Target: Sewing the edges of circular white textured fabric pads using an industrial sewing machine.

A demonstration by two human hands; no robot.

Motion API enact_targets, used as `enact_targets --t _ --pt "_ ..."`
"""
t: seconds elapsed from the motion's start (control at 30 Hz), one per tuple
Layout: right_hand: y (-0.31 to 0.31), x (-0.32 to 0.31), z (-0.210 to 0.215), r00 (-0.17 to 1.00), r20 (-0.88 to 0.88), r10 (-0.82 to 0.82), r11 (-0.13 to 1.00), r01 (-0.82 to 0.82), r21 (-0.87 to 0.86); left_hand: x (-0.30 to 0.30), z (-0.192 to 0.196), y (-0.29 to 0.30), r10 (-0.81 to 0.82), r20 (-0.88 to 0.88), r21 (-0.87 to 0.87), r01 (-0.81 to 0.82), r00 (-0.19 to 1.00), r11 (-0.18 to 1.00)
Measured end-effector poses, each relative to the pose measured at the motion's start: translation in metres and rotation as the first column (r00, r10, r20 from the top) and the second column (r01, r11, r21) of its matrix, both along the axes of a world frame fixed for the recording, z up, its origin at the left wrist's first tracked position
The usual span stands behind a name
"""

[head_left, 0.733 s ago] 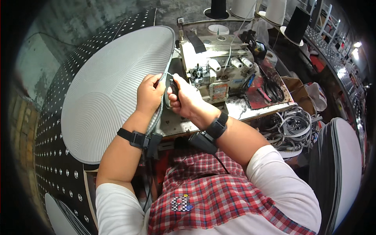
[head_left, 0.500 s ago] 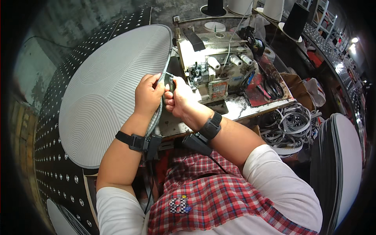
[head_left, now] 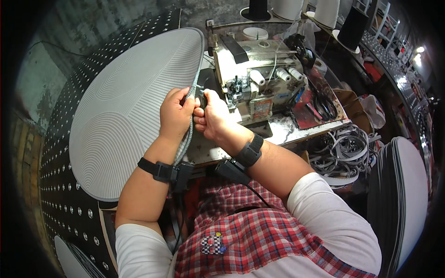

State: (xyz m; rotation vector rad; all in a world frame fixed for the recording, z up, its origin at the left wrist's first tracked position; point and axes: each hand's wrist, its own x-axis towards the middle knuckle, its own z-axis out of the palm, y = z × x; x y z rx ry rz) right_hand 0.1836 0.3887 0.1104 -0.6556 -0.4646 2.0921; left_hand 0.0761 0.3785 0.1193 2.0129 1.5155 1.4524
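A large oval grey mat (head_left: 125,88) with curved ribbed lines stands tilted at the left, its bound rim towards the sewing machine. My left hand (head_left: 175,113) is closed on this rim, thumb on the edge. Close beside it, my right hand (head_left: 214,116) is closed around a small dark tool (head_left: 202,99), mostly covered by the fingers, so its kind is unclear. A pale tip or bit of thread shows by the mat's edge above the fingers. Just right of my hands is an overlock sewing machine (head_left: 266,58), its lamp lighting the needle area.
Scissors (head_left: 325,105) lie on a red board (head_left: 307,113) at the machine table's right. Below hangs a tangle of grey binding strips (head_left: 340,150). A stack of mats (head_left: 405,194) stands far right. Thread cones (head_left: 350,33) line the back. A black studded table (head_left: 69,204) lies left.
My view has shifted slightly, and the mat tilts a little differently. Both hands keep their places at the rim with nearly the same grip.
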Motion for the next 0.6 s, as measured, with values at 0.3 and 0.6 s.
enact_targets --t 0.3,0.6 --pt "0.004 -0.003 0.0 0.844 0.337 -0.418 0.826 0.198 0.527 -0.011 0.001 0.002 -0.087 0.305 -0.041 0.104 0.949 0.994" --pt "-0.001 -0.002 0.011 0.523 0.56 -0.642 0.588 -0.132 0.798 -0.028 0.029 -0.014 -0.12 0.814 -0.096 0.334 0.569 0.938"
